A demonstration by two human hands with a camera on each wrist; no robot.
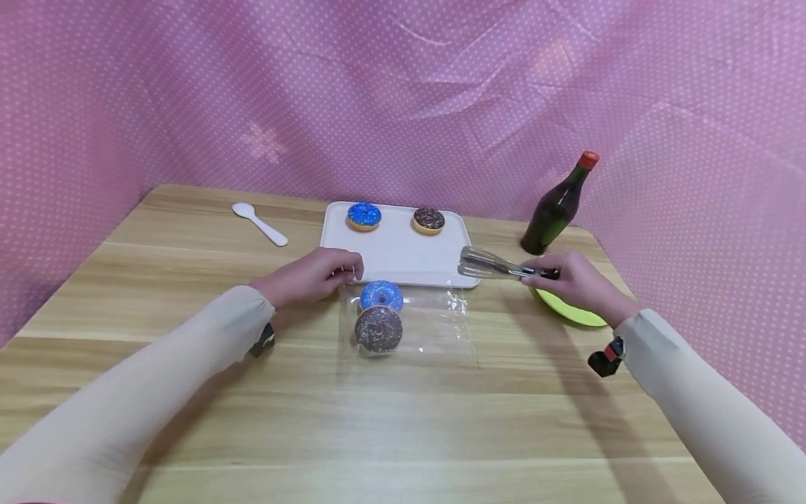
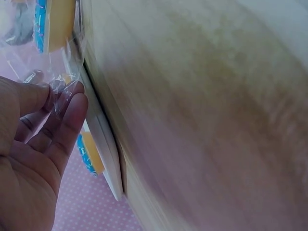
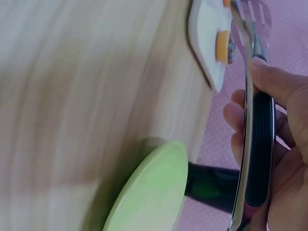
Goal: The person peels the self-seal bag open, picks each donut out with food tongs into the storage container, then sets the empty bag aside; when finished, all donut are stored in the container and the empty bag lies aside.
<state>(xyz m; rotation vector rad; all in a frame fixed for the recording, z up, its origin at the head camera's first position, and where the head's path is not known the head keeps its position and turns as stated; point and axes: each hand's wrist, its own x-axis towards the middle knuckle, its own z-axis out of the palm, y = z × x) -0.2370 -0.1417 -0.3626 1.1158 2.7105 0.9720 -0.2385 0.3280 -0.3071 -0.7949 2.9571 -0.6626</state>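
Observation:
My left hand [image 1: 317, 274] pinches the top edge of a clear plastic bag [image 1: 434, 325] between thumb and fingertips. Inside the bag lie a blue-iced donut [image 1: 381, 297] and a chocolate donut [image 1: 378, 330], the chocolate one nearer me. In my right hand [image 1: 576, 281] are metal tongs [image 1: 488, 264], gripped by their dark handle [image 3: 260, 144]; their slotted end hovers over the right edge of a white tray [image 1: 403, 255]. That tray bears another blue donut [image 1: 364, 216] at the back left and another chocolate donut [image 1: 429, 220] at the back right.
Beneath my right hand sits a yellow-green plate [image 1: 569, 310], partly hidden. Behind it stands a dark green bottle [image 1: 554, 210] with a red cap. A white spoon [image 1: 259, 224] lies left of the tray. Pink dotted cloth [image 1: 390, 98] hangs behind the wooden table [image 1: 403, 427].

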